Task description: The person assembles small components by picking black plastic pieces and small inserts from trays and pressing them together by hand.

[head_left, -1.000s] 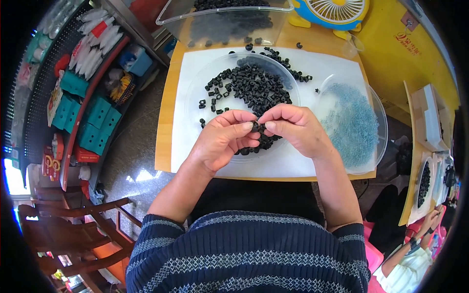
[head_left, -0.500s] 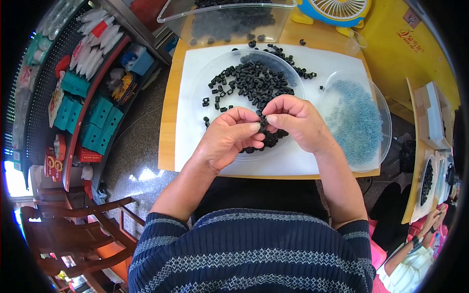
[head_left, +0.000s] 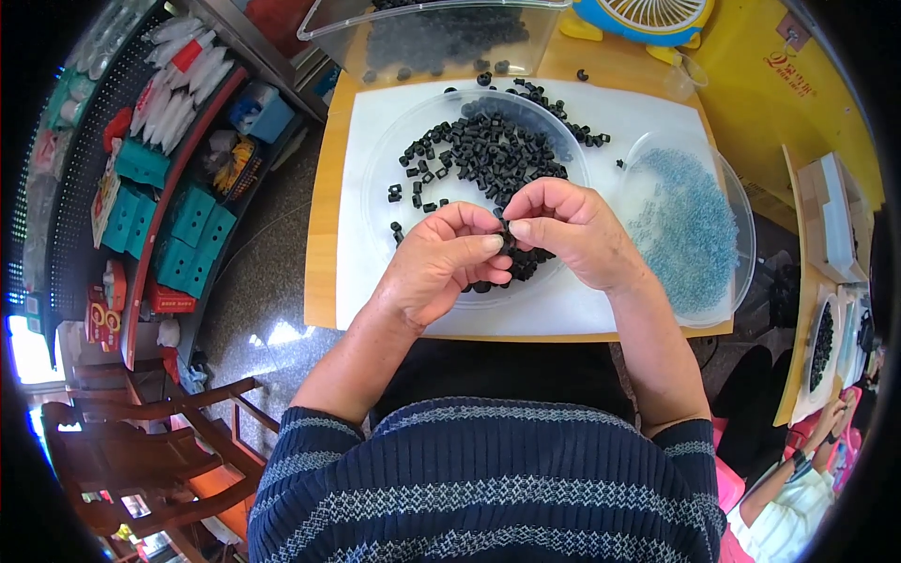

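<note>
My left hand and my right hand meet fingertip to fingertip over a clear round dish. Between the fingertips sits a small black plastic part, pinched from both sides. A heap of the same small black parts fills the dish just beyond my hands. To the right a second clear dish holds many tiny pale blue pieces. Both dishes rest on a white sheet on the wooden table.
A clear rectangular tub with more black parts stands at the far edge, a blue and yellow fan beside it. Shelves with teal boxes are on the left, wooden chairs below left. Another person's hand shows at the lower right.
My hands have stayed together over the dish, fingers shifting slightly around the small black part. Nothing else has moved.
</note>
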A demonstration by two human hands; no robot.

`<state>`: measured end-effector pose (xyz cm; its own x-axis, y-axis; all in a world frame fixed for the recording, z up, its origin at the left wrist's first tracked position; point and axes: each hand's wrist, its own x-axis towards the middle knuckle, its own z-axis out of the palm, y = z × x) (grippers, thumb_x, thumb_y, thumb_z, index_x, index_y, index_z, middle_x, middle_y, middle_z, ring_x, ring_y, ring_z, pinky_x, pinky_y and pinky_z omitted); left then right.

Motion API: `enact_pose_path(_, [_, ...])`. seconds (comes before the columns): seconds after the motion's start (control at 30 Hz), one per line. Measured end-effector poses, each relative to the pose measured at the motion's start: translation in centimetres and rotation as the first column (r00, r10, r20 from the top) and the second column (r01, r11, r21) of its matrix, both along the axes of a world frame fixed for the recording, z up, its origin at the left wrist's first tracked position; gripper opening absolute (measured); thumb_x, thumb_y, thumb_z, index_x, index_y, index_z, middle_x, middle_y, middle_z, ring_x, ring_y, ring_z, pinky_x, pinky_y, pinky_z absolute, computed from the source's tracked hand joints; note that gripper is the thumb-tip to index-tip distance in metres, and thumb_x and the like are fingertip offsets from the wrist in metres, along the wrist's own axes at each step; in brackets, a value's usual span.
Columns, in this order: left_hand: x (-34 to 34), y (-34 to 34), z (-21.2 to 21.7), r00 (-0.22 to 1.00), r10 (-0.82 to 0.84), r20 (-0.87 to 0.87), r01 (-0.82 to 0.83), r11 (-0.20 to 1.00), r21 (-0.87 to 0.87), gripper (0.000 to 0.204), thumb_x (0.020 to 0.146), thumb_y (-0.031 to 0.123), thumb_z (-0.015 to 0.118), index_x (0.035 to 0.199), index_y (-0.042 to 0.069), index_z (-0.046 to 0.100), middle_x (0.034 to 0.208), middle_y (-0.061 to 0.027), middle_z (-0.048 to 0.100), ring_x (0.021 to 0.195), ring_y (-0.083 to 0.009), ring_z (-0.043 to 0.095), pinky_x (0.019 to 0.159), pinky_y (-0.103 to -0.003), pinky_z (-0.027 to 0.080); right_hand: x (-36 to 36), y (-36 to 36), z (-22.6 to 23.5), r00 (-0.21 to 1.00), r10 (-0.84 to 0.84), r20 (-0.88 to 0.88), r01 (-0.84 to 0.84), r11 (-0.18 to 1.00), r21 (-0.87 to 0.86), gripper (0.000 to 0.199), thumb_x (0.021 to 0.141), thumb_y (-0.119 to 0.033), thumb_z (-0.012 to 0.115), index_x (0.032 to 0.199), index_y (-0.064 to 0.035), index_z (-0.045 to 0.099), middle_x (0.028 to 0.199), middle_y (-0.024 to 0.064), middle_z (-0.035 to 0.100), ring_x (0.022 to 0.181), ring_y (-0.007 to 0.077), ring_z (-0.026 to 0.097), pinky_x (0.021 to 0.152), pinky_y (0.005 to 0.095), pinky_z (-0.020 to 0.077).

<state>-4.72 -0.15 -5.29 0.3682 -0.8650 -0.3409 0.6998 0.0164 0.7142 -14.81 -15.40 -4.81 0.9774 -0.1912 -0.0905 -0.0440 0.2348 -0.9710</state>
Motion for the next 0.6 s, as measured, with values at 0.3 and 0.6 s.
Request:
enact_pose_path(0.3, [-0.3, -0.1, -0.1, 0.998, 0.069, 0.002, -0.069, 0.997, -0.029, 0.02, 0.078, -0.002, 0.055, 0.096, 0.003, 0.048, 0.086, -0.0096, 0.058, 0.07, -0.0186, 0.061, 0.064, -0.03, 0.054, 0.2, 1.8, -0.3, 0.988, -0.147, 0.052, 0.156, 0.949, -0.273, 0.01, 0.074, -0.006, 0.059, 0.084, -0.003, 0.058, 0.073, 0.0022, 0.058, 0.067, 0.0071, 0.053, 0.059, 0.021, 0.0434])
enact_pose_path(0.6, [-0.6, -0.3, 0.0, 0.994, 0.094, 0.056, -0.093, 0.996, -0.015, 0.023, 0.078, -0.001, 0.056, 0.099, 0.003, 0.046, 0.086, -0.0097, 0.057, 0.071, -0.0183, 0.06, 0.063, -0.028, 0.053, -0.3, 2.0, -0.5, 0.932, -0.141, 0.333, 0.315, 0.77, -0.555, 0.014, 0.072, -0.002, 0.058, 0.085, -0.0022, 0.061, 0.08, 0.0082, 0.06, 0.073, 0.0176, 0.058, 0.065, 0.0256, 0.0463])
